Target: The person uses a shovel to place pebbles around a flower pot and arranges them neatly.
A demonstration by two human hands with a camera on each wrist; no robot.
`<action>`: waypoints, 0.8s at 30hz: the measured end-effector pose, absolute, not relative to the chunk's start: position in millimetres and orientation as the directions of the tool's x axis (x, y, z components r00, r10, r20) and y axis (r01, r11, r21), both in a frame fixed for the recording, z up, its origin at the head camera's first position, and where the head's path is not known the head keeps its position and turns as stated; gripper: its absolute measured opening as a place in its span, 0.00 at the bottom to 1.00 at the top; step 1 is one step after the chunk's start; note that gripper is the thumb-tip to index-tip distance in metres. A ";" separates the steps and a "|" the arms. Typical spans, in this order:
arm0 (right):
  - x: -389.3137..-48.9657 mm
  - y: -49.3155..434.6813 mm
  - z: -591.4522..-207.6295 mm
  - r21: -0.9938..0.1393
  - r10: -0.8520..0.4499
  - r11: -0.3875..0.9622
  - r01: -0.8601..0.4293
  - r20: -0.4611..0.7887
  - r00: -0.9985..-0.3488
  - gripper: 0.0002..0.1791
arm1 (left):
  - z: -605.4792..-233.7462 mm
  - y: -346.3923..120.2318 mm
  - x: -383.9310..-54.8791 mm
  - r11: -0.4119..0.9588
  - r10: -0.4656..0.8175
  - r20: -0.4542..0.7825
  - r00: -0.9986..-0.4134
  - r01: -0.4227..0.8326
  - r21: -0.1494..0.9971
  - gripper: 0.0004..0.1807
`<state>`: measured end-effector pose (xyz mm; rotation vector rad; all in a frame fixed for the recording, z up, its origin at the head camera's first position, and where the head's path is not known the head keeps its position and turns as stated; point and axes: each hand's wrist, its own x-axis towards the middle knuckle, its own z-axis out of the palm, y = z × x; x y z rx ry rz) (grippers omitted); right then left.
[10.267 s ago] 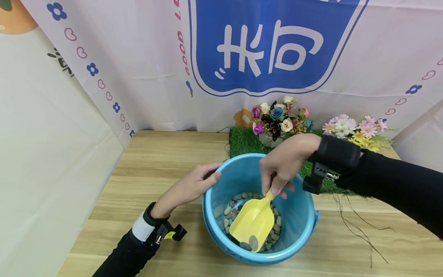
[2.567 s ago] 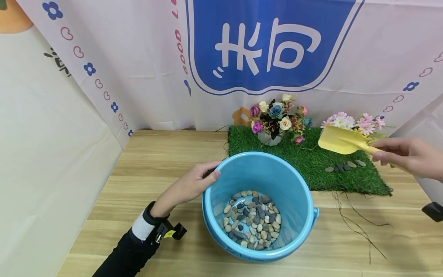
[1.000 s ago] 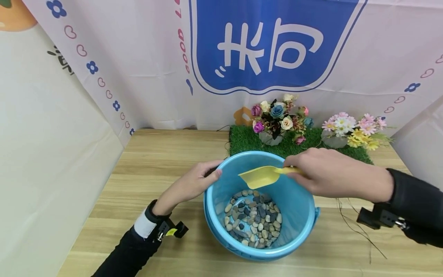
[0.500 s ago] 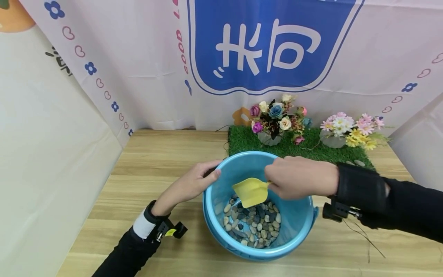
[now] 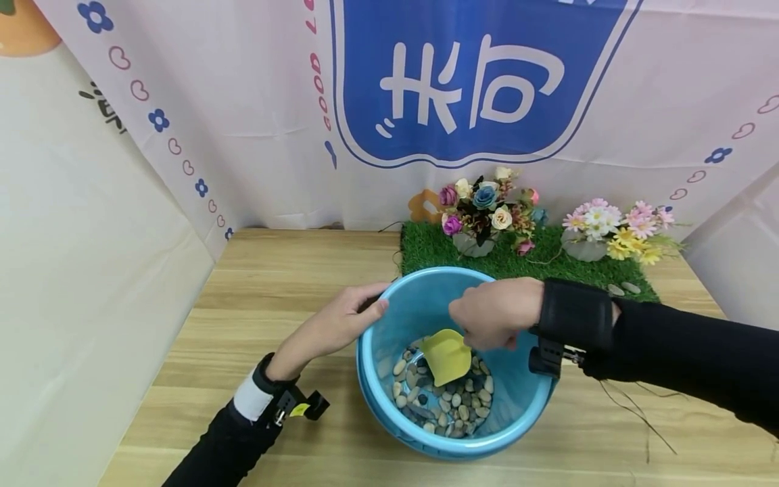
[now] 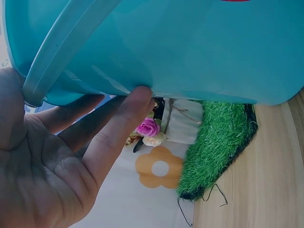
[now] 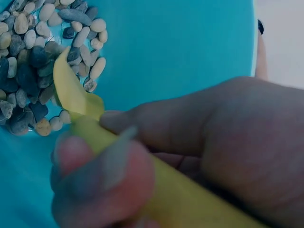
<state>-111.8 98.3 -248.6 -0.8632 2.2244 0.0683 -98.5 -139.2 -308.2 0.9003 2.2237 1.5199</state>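
Observation:
A blue bucket (image 5: pixel 523 399) stands on the table with several grey, black and cream pebbles (image 5: pixel 465 409) spread over its bottom. At its left side my left hand (image 5: pixel 331 321) grips the rim, thumb on top and fingers against the outer wall, as the left wrist view shows. Reaching into the bucket, my right hand (image 5: pixel 496 314) holds a yellow toy shovel (image 5: pixel 447 357) by its handle. In the right wrist view thumb and fingers wrap the handle (image 7: pixel 175 194). The shovel's blade (image 7: pixel 71 88) overlaps the pebbles there, and no pebble shows on it.
Behind the bucket lies a green artificial grass mat (image 5: pixel 426 247) bearing a pot of roses (image 5: pixel 487 210) and a pot of daisies (image 5: pixel 621 226). A few pebbles (image 5: pixel 623 289) rest on the mat near my right sleeve. Loose dark threads (image 5: pixel 645 423) lie on the wooden table (image 5: pixel 274 270).
From over the mat, my right hand has brought the shovel left and down into the bucket, its blade tipping toward the pebbles. My left hand has stayed on the rim.

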 end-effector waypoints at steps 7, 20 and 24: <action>-120.0 96.1 -258.3 -0.193 -0.526 0.790 -0.582 -0.701 -0.482 0.17 | -308.3 -139.3 -98.7 0.237 0.647 0.098 -0.756 0.322 0.917 0.21; -120.3 93.3 -266.6 -0.181 -0.513 0.787 -0.590 -0.724 -0.461 0.19 | -309.4 -139.4 -99.2 0.237 0.644 0.088 -0.760 0.308 0.922 0.21; -119.0 92.9 -265.7 -0.166 -0.500 0.803 -0.573 -0.711 -0.495 0.14 | -309.0 -139.2 -99.1 0.239 0.644 0.085 -0.760 0.306 0.922 0.21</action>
